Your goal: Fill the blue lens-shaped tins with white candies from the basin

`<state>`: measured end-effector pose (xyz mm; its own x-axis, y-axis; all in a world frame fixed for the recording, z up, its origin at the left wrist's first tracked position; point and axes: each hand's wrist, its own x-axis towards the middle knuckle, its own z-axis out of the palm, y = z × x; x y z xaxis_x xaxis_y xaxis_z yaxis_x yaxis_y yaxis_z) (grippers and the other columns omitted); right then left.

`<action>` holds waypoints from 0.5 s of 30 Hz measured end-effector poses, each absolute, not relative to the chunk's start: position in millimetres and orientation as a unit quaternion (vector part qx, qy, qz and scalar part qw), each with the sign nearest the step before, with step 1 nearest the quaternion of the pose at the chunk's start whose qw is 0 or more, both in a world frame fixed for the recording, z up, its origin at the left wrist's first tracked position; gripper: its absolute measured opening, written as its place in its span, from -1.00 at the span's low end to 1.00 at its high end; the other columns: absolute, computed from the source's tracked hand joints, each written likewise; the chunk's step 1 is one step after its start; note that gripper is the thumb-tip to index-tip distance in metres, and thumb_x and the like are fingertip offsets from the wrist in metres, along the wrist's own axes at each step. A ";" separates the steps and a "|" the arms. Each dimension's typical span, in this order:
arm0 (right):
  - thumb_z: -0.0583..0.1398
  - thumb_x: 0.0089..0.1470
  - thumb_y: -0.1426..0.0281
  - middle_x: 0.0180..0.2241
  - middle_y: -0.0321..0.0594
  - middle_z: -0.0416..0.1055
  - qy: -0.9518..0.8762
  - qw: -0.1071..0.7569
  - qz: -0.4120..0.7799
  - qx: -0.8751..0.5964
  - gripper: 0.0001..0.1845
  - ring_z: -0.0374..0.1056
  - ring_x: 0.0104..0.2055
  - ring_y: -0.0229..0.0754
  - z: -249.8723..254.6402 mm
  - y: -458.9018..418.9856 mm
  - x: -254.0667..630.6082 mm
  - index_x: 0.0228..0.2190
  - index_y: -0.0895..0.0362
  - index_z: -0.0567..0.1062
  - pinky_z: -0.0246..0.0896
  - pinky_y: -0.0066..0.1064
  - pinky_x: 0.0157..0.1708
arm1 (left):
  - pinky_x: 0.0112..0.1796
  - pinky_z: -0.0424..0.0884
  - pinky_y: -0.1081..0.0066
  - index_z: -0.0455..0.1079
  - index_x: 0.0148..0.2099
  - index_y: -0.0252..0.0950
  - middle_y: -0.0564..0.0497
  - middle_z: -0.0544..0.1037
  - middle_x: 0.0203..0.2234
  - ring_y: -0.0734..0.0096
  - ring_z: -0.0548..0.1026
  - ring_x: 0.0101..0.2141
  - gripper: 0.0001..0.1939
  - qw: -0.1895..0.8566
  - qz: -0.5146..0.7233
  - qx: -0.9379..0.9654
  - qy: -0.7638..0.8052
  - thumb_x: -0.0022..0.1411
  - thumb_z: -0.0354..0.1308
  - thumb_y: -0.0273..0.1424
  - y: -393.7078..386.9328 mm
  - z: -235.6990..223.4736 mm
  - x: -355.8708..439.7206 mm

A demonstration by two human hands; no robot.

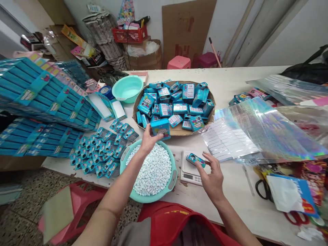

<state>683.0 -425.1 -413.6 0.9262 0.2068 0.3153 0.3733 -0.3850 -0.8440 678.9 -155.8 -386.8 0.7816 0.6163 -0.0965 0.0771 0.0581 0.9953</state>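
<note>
White worktable (222, 85), hours read from the mint plastic basin (174, 176) of white pellets (153, 167): at 12 o'clock, the left hand (148, 139) grips 1 turquoise printed carton (160, 128). At 3, the right hand (212, 179) curls narrowly around 1 small blue box (192, 159) over a white digital scale (184, 167), grip uncertain. Weighing appears underway; next seemingly calls for steady release. Heaped brown cardboard tray (179, 131) at 1 and round-holed blue boxes (111, 167) at 10 limit room.

Wall (152, 15): white, cardboard sheet (188, 30) leaning against it
Floor (22, 223): speckled tiles
Worktop (228, 77): off-white
Far stools (179, 62): pink, magenta, side by side
</note>
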 end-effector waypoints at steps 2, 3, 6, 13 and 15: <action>0.23 0.07 0.28 -0.02 -0.06 0.37 -0.195 0.557 -0.038 -0.806 -0.61 0.31 0.01 -0.04 -405.0 -402.7 671.7 -0.04 0.06 0.38 0.35 -0.14 -0.11 | -0.18 0.40 0.35 0.29 -0.16 -0.22 0.03 0.51 -0.30 0.32 0.49 -0.25 -0.48 0.696 0.210 0.630 0.273 -0.20 0.41 -0.43 -183.2 -375.4 640.6; 0.24 0.06 0.27 0.00 -0.06 0.35 -0.199 0.575 -0.011 -0.793 -0.56 0.31 0.02 -0.04 -402.0 -392.8 665.9 -0.01 0.05 0.36 0.35 -0.14 -0.09 | -0.18 0.40 0.37 0.30 -0.16 -0.22 0.04 0.52 -0.30 0.34 0.49 -0.25 -0.48 0.713 0.211 0.607 0.282 -0.20 0.42 -0.43 -196.7 -371.5 625.2; 0.23 0.07 0.23 0.08 -0.04 0.29 -0.197 0.634 0.050 -0.746 -0.42 0.30 0.05 -0.04 -398.8 -374.2 651.4 0.10 0.02 0.25 0.34 -0.13 -0.07 | -0.23 0.43 0.37 0.30 -0.10 -0.21 0.03 0.53 -0.28 0.36 0.51 -0.29 -0.47 0.798 0.170 0.483 0.316 -0.15 0.40 -0.37 -226.2 -365.0 594.3; 0.11 0.18 0.19 0.12 -0.02 0.21 -0.284 0.603 0.033 -0.744 -0.46 0.25 0.10 0.01 -404.4 -390.7 633.6 0.16 0.02 0.20 0.33 -0.11 -0.06 | -0.52 0.36 0.48 0.32 -0.05 -0.26 0.00 0.54 -0.33 0.39 0.51 -0.43 -0.55 0.845 0.053 0.252 0.469 -0.03 0.29 -0.36 -234.0 -363.3 566.2; 0.18 0.12 0.20 0.15 0.01 0.18 -0.322 0.572 0.008 -0.755 -0.36 0.21 0.14 0.05 -403.6 -398.3 628.3 0.19 0.03 0.15 0.35 -0.12 -0.08 | -0.53 0.35 0.48 0.32 -0.05 -0.25 0.01 0.54 -0.34 0.39 0.50 -0.44 -0.56 0.849 0.045 0.258 0.459 -0.02 0.27 -0.34 -239.7 -363.5 560.2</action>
<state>628.3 -398.3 -403.6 0.7927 0.4946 0.3565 0.4770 -0.1389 -0.8679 560.2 -239.7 -363.5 0.5746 0.3142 -0.7557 0.1598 0.8625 0.4802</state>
